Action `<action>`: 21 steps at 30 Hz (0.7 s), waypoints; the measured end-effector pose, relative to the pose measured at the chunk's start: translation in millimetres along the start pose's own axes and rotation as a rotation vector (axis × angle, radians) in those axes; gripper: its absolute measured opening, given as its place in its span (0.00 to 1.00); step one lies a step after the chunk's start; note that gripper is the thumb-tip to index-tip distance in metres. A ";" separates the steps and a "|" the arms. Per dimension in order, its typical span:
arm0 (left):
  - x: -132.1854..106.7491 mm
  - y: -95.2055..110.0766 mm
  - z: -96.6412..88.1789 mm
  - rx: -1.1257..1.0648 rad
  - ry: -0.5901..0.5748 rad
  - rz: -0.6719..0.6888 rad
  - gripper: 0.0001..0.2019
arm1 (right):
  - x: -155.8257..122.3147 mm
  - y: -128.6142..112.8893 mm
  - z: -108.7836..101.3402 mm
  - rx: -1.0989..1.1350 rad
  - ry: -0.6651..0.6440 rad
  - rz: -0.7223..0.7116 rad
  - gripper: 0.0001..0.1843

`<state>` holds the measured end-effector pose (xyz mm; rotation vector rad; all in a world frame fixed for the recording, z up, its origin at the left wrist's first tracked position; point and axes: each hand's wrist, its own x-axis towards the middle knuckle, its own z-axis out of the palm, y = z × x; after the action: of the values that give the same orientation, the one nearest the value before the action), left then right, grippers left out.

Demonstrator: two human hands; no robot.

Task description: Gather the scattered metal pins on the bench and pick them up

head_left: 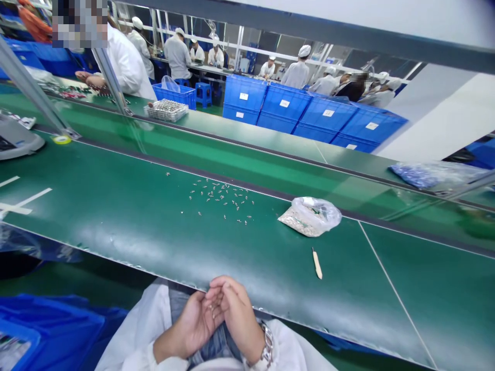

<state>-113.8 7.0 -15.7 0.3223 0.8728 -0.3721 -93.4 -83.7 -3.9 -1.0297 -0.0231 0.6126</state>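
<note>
At the front edge of the green bench, my left hand (pixel 195 324) is cupped palm up, fingers curled. My right hand (pixel 240 315), with a chain bracelet on its wrist, curves against it, so the two form a bowl. A few small shiny metal parts (pixel 213 307) show between the palms; how many is hidden by the fingers. Similar small metal parts (pixel 222 196) lie scattered on the bench beyond my hands. To their right sits an open clear plastic bag (pixel 309 216) full of small pale pieces. Nearer me lies a tool with a pale handle and thin tip (pixel 317 265).
A low clear panel (pixel 232 157) runs along the bench's back edge. White tape strips (pixel 27 201) and a grey device (pixel 17 136) are at left. Blue bins (pixel 284 105) stand behind, with several people in white coats. Another blue bin (pixel 50 330) is beside me, lower left.
</note>
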 end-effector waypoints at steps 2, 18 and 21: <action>-2.2 1.1 -3.9 0.082 0.021 -0.014 0.04 | 0.8 -3.9 -5.7 0.026 0.002 -0.033 0.27; -30.6 12.3 194.1 0.679 -0.333 -0.034 0.06 | -42.9 -76.3 -164.0 -0.956 0.850 -0.631 0.21; 4.4 -7.0 272.6 0.800 -0.448 0.089 0.09 | -46.7 -74.1 -176.0 -1.083 0.849 -0.715 0.17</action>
<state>70.7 -114.5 144.1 0.9703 0.2336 -0.6744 -45.4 -273.1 -25.2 -2.1179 0.0278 -0.6224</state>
